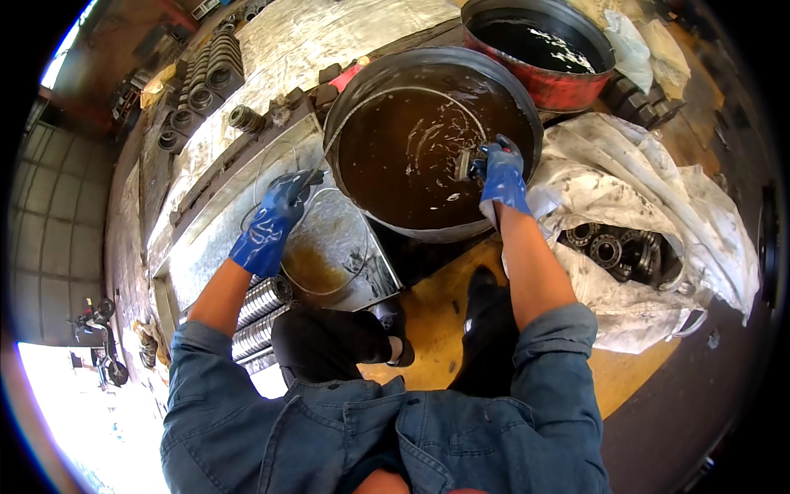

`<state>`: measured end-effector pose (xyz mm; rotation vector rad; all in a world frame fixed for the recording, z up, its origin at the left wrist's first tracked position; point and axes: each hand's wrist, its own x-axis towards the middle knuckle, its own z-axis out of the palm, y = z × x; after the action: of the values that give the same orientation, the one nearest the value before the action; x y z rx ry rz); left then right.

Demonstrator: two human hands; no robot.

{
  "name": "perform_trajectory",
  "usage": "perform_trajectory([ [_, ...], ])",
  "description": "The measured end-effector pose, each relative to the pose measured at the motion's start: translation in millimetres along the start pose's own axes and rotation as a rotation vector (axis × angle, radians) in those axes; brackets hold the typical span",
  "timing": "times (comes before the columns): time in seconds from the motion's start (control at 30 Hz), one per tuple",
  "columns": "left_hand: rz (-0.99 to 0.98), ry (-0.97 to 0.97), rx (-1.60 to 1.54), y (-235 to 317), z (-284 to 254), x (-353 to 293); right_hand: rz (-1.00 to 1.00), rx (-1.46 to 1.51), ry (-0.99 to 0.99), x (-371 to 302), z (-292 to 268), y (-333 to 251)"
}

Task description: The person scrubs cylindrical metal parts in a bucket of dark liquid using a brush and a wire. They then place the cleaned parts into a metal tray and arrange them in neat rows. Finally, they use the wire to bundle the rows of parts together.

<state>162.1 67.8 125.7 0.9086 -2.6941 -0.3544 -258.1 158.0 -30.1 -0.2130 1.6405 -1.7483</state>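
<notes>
Both my hands wear blue rubber gloves. My left hand [281,212], at the left rim of a large round tub [333,132] of brown liquid, has its fingers closed round a thin wire [393,92]. The wire curves across the tub toward my right side, and further loops of it hang over a metal tray. Above the liquid at the tub's right, my right hand [504,171] is closed on a small metal ring-shaped part [463,167], perhaps a bearing, partly hidden by the fingers. Ripples mark the liquid beside it.
A red tub [539,86] of dark liquid stands behind, at the right. A white sack [609,185] holds several bearings [606,251]. Left of the tub lies the stained metal tray [350,226]; stacked rings [265,300] sit by my left knee. More ring parts [222,78] line the far left.
</notes>
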Motion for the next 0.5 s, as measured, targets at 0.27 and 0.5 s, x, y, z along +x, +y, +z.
perform_trajectory([
  [0.27, 0.254, 0.2, 0.079, 3.2, -15.5, -4.2, 0.056, -0.406, -0.309, 16.5, -14.7, 8.8],
  [0.5, 0.003, 0.043, 0.327, -61.8, 1.1, -13.9, 0.29, -0.47, -0.588, -19.3, 11.7, -48.2],
])
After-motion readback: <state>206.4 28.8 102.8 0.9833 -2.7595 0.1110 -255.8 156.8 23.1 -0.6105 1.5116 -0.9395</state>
